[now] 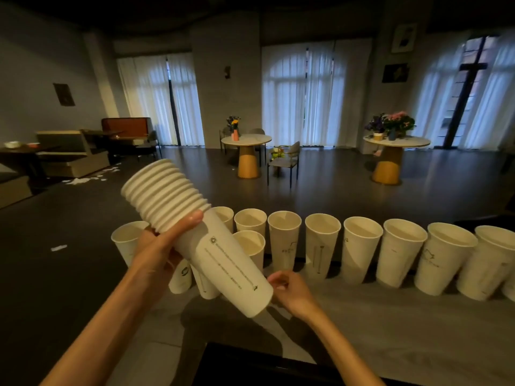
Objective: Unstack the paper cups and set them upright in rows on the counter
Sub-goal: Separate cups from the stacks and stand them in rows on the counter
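A stack of white paper cups (195,235) lies tilted in front of me, rims up to the left and base down to the right. My left hand (158,246) is shut around its middle, just below the rims. At the base of the bottom cup sit the fingertips of my right hand (289,291), touching or almost touching it. Several single cups (359,249) stand upright in a row along the far edge of the grey counter (390,324). One more upright cup (249,246) stands nearer me, partly hidden behind the stack.
A dark rectangular object (250,366) lies at the counter's near edge. Beyond the counter is a room with two round tables (246,140), chairs, flower vases and scraps of paper on the floor at the left.
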`<state>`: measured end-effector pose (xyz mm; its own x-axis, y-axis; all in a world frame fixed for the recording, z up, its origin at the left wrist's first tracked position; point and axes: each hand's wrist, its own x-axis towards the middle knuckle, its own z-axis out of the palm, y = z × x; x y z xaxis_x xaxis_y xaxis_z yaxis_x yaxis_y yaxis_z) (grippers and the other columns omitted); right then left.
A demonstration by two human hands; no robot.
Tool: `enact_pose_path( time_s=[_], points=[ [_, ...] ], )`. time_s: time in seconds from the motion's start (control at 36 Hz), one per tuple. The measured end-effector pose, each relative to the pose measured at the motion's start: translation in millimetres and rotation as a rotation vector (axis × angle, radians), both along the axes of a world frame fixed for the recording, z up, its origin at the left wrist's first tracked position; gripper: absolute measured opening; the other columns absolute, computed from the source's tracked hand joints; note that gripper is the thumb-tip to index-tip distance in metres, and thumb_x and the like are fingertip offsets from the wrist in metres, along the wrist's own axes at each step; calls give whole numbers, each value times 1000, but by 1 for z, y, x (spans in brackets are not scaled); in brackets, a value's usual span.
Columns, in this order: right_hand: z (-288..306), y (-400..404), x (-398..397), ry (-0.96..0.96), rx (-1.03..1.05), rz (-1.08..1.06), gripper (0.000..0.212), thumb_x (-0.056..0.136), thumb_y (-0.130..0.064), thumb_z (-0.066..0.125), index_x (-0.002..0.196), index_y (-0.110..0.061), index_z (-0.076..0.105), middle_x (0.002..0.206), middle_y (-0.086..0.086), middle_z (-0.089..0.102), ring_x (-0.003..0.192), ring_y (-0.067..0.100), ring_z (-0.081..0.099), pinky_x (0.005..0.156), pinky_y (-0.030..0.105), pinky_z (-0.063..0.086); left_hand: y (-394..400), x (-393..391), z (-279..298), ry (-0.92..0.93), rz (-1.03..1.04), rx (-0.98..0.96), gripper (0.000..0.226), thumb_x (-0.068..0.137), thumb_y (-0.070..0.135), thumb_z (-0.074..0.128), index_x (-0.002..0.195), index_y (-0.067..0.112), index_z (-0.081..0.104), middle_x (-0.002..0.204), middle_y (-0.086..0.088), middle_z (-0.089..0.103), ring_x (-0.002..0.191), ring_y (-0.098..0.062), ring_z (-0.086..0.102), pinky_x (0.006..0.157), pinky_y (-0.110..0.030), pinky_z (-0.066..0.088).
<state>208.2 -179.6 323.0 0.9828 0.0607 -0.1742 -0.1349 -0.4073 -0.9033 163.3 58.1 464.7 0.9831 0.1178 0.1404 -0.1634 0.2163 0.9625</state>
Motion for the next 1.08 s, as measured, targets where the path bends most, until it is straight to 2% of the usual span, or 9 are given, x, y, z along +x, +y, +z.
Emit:
enact_pose_path(
  time_s=[0.06, 0.11, 0.19, 0.31, 0.42, 0.5, 0.61, 0.81, 1.08],
  points=[
    [26, -6, -16, 87, 173, 58, 20, 98, -41, 56, 102, -26, 68, 99, -6, 73, 92, 5, 68, 84, 26, 54, -17, 4, -5, 44, -89, -14, 109, 18, 51, 99, 117, 24, 61, 105, -1, 77, 98, -18, 74, 79, -39, 57],
    [41, -11, -27, 203, 480, 159, 48, 101, -53, 41, 103, -21, 77, 101, 0, 76, 99, 15, 70, 92, 34, 52, -32, 8, -10, 79, -161, -33, 99, 34, 37, 97, 124, 18, 61, 113, -7, 75, 106, -25, 72, 84, -43, 58],
    [47, -23, -39, 207, 720, 298, 73, 87, -69, 56, 129, -11, 65, 126, 17, 66, 120, 33, 59, 111, 50, 39, -50, 11, -17, 98, -225, -34, 91, 45, 34, 91, 129, 15, 60, 118, -12, 73, 111, -31, 70, 88, -47, 57],
    [54, -29, -51, 118, 438, 303, 88, 47, -62, 89, 117, -18, 61, 106, 1, 75, 99, 16, 71, 86, 34, 57, -60, 12, -19, 104, -205, -56, 81, 47, 31, 91, 122, 17, 61, 106, -8, 76, 101, -26, 72, 81, -43, 57],
    [59, -27, -53, 19, 267, 221, 59, 66, -33, 86, 118, -33, 58, 120, -7, 67, 107, 4, 66, 88, 25, 55, -64, 12, -15, 32, -182, 16, 70, 49, 26, 95, 112, 20, 65, 97, -1, 78, 91, -17, 75, 73, -32, 57],
    [58, -22, -50, -132, 108, 151, 77, 66, -30, 92, 129, -43, 50, 129, -16, 61, 119, 2, 57, 105, 34, 49, -69, 9, -13, -35, -147, 87, 62, 52, 21, 96, 105, 25, 64, 97, 1, 76, 90, -14, 73, 72, -27, 55],
    [43, -20, -46, -256, -92, 9, 85, 60, -30, 94, 127, -46, 44, 127, -23, 53, 123, 3, 50, 102, 29, 46, -69, 16, -9, -51, -57, 39, 82, 38, 36, 98, 112, 23, 64, 107, 1, 74, 101, -16, 70, 87, -39, 58],
    [4, -18, -34, -149, -97, -258, 92, 60, -23, 94, 136, -32, 45, 140, -7, 54, 135, 19, 47, 112, 49, 41, -32, 27, 18, -133, 30, -196, 84, 36, 38, 98, 112, 31, 63, 115, 2, 71, 108, -17, 66, 94, -40, 54],
    [1, 2, -11, -142, -92, -322, 93, 60, -24, 95, 138, -25, 44, 141, -2, 55, 136, 22, 47, 112, 47, 40, 8, 15, -8, -144, -12, -294, 105, 29, 43, 99, 126, 23, 63, 116, 1, 73, 107, -14, 70, 88, -35, 55]
  ],
)
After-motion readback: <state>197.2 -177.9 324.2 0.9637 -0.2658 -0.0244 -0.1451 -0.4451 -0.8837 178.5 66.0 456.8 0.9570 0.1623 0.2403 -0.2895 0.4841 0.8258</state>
